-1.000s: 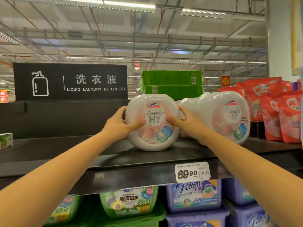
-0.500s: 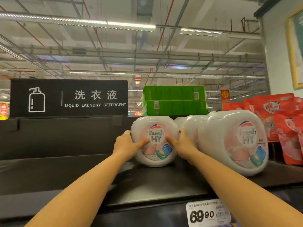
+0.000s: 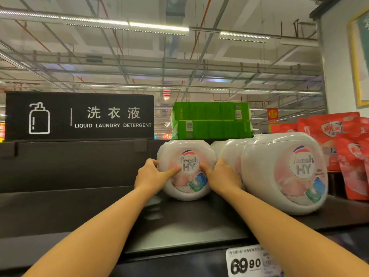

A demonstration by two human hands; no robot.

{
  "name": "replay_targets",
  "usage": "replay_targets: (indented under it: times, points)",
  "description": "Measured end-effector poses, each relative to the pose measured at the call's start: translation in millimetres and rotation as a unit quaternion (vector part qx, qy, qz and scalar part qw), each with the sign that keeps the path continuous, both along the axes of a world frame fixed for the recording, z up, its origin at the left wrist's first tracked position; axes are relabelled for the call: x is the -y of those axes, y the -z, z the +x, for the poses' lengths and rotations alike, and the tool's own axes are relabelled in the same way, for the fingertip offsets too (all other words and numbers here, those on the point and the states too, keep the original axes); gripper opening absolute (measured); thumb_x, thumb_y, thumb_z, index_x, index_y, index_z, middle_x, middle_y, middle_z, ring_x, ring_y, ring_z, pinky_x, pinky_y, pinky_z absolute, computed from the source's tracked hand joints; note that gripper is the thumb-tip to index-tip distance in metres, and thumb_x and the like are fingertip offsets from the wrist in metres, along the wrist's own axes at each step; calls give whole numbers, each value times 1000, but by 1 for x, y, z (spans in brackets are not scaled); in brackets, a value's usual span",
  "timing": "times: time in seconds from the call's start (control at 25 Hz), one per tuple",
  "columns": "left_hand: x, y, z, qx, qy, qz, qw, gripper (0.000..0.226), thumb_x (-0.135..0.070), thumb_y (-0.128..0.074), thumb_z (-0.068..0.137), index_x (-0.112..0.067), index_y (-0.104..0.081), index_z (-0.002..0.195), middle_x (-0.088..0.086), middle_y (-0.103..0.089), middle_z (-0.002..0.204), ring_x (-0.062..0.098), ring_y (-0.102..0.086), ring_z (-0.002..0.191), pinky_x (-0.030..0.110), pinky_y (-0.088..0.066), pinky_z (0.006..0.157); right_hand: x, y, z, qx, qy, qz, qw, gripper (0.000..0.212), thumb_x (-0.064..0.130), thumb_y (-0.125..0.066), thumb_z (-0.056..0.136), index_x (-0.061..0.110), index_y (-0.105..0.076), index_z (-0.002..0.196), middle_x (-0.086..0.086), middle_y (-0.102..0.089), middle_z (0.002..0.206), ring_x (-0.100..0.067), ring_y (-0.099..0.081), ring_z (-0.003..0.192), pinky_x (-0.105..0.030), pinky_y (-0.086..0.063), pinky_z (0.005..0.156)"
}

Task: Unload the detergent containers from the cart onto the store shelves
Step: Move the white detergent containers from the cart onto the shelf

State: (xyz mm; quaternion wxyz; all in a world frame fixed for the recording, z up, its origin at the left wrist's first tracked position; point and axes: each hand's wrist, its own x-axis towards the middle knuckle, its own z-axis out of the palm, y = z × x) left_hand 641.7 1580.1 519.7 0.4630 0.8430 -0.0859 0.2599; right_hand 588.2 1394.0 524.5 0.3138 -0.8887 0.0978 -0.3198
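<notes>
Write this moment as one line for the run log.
step: placing tub | left hand: on tub | right hand: on tub | tub: on shelf, beside other tubs

Single head-worn wide-angle view, close to the top shelf (image 3: 179, 222), facing forward and slightly upward toward ceiling.

An open ceiling of grey steel trusses (image 3: 179, 64) and red pipes fills the upper frame, lit by long strip lights (image 3: 158, 28). At the right edge a white wall (image 3: 335, 62) is seen, carrying a yellow-framed poster (image 3: 359, 56). At centre left a black aisle sign (image 3: 79, 115) reading "LIQUID LAUNDRY DETERGENT" is mounted above a black back panel (image 3: 69, 164).
</notes>
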Motion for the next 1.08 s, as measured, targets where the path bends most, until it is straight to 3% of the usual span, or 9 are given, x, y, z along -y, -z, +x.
replay_targets:
  times: [0.12, 0.2, 0.28, 0.36, 0.44, 0.6, 0.84, 1.08]
  points:
    - [-1, -5, -21, 14, -37, 10, 999, 40, -39, -69, 83, -17, -62, 116, 5, -66, 113, 26, -61, 105, 39, -52, 89, 2, 4, -18, 40, -15, 30, 999, 31, 30, -49, 97, 9, -54, 119, -13, -63, 117, -29, -60, 104, -39, -50, 83]
    - [3, -13, -51, 9, 30, -86, 996, 15, -19, -61, 86, -16, -70, 97, 6, -69, 98, 24, -62, 94, 32, -53, 79, 3, 4, -49, 82, -86, 81, 990, 23, 15, -50, 94, 10, -58, 114, -13, -66, 113, -28, -63, 100, -41, -53, 85]
    - [9, -18, -92, -3, 162, -186, 969, 15, -8, -58, 86, -18, -69, 81, 2, -66, 76, 15, -61, 71, 22, -47, 60, 5, 6, -94, 157, -147, 109, 970, 16, 10, -53, 92, 18, -59, 104, -10, -68, 101, -24, -66, 88, -39, -56, 75]
    - [14, -11, -137, 10, 247, -218, 944, 19, -9, -59, 88, -22, -69, 79, -5, -67, 67, 3, -60, 54, 14, -45, 47, 12, 14, -147, 220, -157, 130, 954, 17, 8, -56, 91, 24, -59, 88, -4, -68, 86, -13, -66, 70, -28, -53, 60]
    - [25, 12, -178, 10, 328, -226, 917, 17, -12, -61, 88, -24, -72, 82, -9, -70, 65, -3, -60, 52, 9, -44, 45, 26, 33, -211, 233, -149, 158, 948, 19, 7, -56, 92, 23, -61, 83, 0, -68, 73, -5, -63, 55, -19, -49, 49]
    - [67, 88, -259, -50, 444, -289, 847, 22, -11, -56, 91, -25, -72, 83, -10, -71, 68, -4, -59, 56, 7, -45, 49, 50, 88, -357, 191, -36, 176, 965, 16, 7, -55, 94, 16, -65, 85, 1, -70, 66, -10, -61, 53, -19, -48, 51]
    - [131, 180, -409, -234, 584, -283, 724, 17, -23, -61, 76, -28, -77, 77, -3, -73, 74, 0, -60, 59, 9, -46, 50, 57, 168, -556, 216, 177, 244, 929, 15, 3, -54, 91, 8, -67, 85, -5, -70, 65, -10, -61, 54, -18, -48, 51]
    - [191, 243, -549, -329, 607, -176, 702, 30, -8, -57, 90, -29, -77, 80, -3, -75, 78, 2, -62, 63, 25, -42, 61, 72, 241, -705, 213, 276, 319, 881, 15, 4, -57, 90, 8, -71, 85, -11, -71, 68, -14, -63, 56, -17, -50, 52]
